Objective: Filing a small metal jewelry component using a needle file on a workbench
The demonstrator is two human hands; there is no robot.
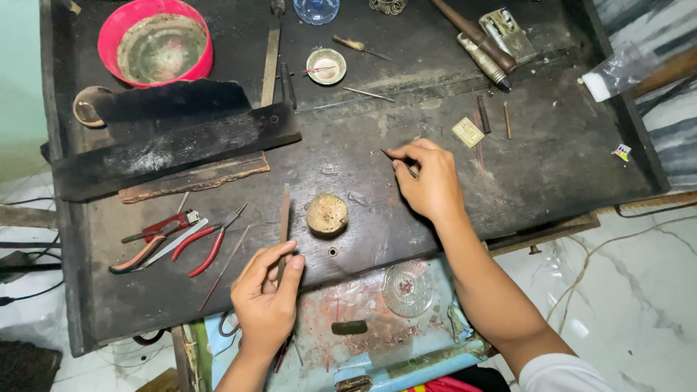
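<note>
- Bench (552, 167): dark, scuffed work surface with raised edges, seen from above, tools scattered across it.
- Left hand (266, 294): at the near edge of the bench, fingers pressed together around the lower end of a flat metal file (284, 218); the thumb lies along its right side. The file points away from the person, its tip just left of a round brass block.
- Round brass block (327, 214): resting on the bench between the two hands, touched by neither.
- Right hand (428, 178): farther back and to the right, thumb and forefinger pinching a thin, dark, needle-like piece (388, 154) whose tip points left; it is too small to identify with certainty.
- Red-handled pliers (163, 236): several lying together left of the left hand, well apart from it.
- Small brass plate (467, 132): flat on the bench just beyond the right hand.
- Red bowl (155, 43): far left corner, holding a tarnished metal dish.
- Dark wooden slab (174, 145): lying aslant in front of the bowl.
</note>
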